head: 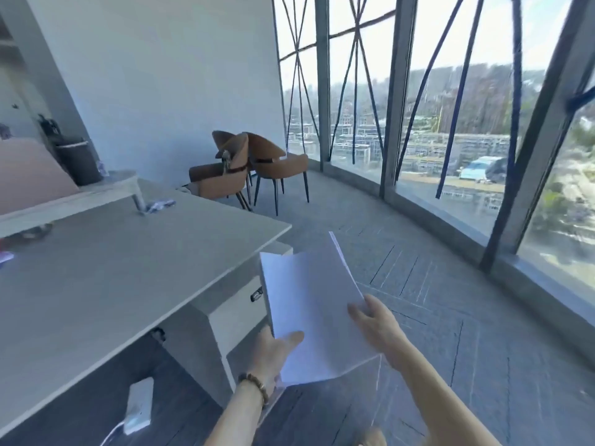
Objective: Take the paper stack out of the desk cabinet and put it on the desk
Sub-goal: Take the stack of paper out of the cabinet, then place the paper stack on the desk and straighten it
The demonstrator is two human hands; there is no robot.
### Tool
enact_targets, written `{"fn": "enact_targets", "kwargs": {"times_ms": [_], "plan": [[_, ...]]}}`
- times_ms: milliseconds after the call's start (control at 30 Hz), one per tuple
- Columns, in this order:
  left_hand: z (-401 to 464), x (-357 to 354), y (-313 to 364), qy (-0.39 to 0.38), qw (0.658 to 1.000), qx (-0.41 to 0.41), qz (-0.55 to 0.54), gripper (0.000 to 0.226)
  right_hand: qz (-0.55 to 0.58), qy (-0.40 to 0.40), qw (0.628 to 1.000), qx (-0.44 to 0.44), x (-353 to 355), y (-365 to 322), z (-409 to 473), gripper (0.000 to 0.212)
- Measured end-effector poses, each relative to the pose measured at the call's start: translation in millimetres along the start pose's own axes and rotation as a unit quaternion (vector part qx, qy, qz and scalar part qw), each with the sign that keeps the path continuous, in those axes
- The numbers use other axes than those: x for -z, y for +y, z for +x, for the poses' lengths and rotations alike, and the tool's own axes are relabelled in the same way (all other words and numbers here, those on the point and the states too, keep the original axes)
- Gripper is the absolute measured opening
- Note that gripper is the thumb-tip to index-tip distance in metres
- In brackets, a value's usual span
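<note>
I hold a white paper stack [314, 304] in the air to the right of the desk, slightly bent along its length. My left hand [273, 355] grips its near left corner, thumb on top. My right hand [376, 323] grips its right edge. The light grey desk [112, 268] stretches across the left of the view. Under its right end stands the white desk cabinet [235, 317], with a metal handle [256, 294] showing just left of the papers.
A raised shelf [80, 194] with a dark bin [79, 162] sits at the desk's far side. Two brown chairs [254, 169] stand by the wall. A white power strip [138, 407] lies on the floor under the desk. Large windows curve along the right.
</note>
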State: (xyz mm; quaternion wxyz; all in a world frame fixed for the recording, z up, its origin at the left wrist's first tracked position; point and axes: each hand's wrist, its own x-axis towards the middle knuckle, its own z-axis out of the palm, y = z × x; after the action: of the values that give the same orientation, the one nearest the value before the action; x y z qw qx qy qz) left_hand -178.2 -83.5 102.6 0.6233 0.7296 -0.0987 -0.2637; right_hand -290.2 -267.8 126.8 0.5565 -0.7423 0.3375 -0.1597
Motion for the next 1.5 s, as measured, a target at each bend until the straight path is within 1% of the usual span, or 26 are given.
{"fn": "enact_targets", "kwargs": {"times_ms": [33,67,133,200,233,333,367,433,500,567,667,700,800,867,967,1067,1133,1233,1333,1400,1500], "plan": [[-11.3,3.7,17.3,-0.006,1.000,-0.024,-0.008,0.031,-0.001,0.008,1.000,0.013,4.4,-14.0,-6.1,0.017],[-20.0,8.8,32.2,-0.011,0.999,-0.041,-0.016,0.027,-0.002,0.015,1.000,0.027,7.3,-27.6,-11.4,0.021],[-33.2,20.8,61.3,-0.012,0.997,-0.075,-0.026,0.027,0.013,0.015,0.999,0.051,11.0,-55.7,-22.1,0.034],[-40.4,36.4,85.1,-0.007,0.993,-0.110,-0.031,0.028,0.045,0.002,0.997,0.056,9.0,-80.1,-26.4,0.042],[-42.5,43.5,95.4,-0.008,0.991,-0.127,-0.036,0.028,0.063,-0.010,0.996,0.063,5.9,-92.8,-28.2,0.042],[-37.6,75.6,120.7,0.000,0.985,-0.165,-0.045,0.028,0.100,-0.037,0.989,0.101,-13.3,-123.2,-22.7,0.031],[-36.4,83.4,125.8,0.005,0.983,-0.176,-0.045,0.028,0.104,-0.045,0.987,0.110,-18.7,-127.1,-19.4,0.033],[-21.5,108.8,133.6,0.025,0.980,-0.195,-0.032,0.029,0.107,-0.075,0.983,0.130,-40.5,-141.0,-3.3,0.036],[3.6,136.8,134.9,0.046,0.977,-0.205,-0.026,0.029,0.078,-0.081,0.983,0.147,-69.2,-152.0,23.8,0.031],[29.7,160.8,132.7,0.082,0.974,-0.210,-0.029,0.029,0.033,-0.082,0.983,0.163,-104.4,-159.6,54.6,0.027],[64.0,189.9,121.4,0.138,0.966,-0.214,-0.054,0.028,-0.017,-0.099,0.973,0.206,-158.4,-164.8,93.6,0.031],[72.6,198.4,117.6,0.155,0.961,-0.219,-0.061,0.030,-0.012,-0.108,0.972,0.210,-175.4,-167.2,102.4,0.032],[96.7,222.2,110.1,0.200,0.952,-0.221,-0.069,0.032,0.026,-0.126,0.967,0.219,-217.4,-175.2,126.5,0.045],[111.4,235.2,109.0,0.234,0.946,-0.218,-0.060,0.031,0.040,-0.128,0.966,0.223,-237.9,-177.6,141.1,0.045],[129.2,249.0,114.3,0.264,0.938,-0.223,-0.033,0.031,0.056,-0.132,0.965,0.220,-260.2,-182.4,162.2,0.044],[145.0,258.1,120.3,0.282,0.933,-0.223,-0.002,0.035,0.062,-0.123,0.966,0.219,-277.1,-187.6,176.3,0.037],[155.4,263.1,120.8,0.286,0.934,-0.214,-0.002,0.035,0.067,-0.118,0.967,0.216,-285.4,-189.6,181.3,0.035],[163.7,264.9,117.0,0.281,0.942,-0.177,-0.053,0.027,0.064,-0.116,0.966,0.221,-292.4,-189.5,184.0,0.033],[169.5,265.9,112.2,0.266,0.945,-0.139,-0.132,0.023,0.067,-0.147,0.955,0.248,-293.7,-188.5,181.0,0.040],[171.1,267.2,111.5,0.259,0.944,-0.133,-0.157,0.023,0.082,-0.166,0.948,0.260,-290.6,-192.4,182.8,0.041],[174.1,269.8,109.1,0.259,0.942,-0.134,-0.164,0.030,0.130,-0.179,0.938,0.268,-285.4,-213.8,194.3,0.034]]}}
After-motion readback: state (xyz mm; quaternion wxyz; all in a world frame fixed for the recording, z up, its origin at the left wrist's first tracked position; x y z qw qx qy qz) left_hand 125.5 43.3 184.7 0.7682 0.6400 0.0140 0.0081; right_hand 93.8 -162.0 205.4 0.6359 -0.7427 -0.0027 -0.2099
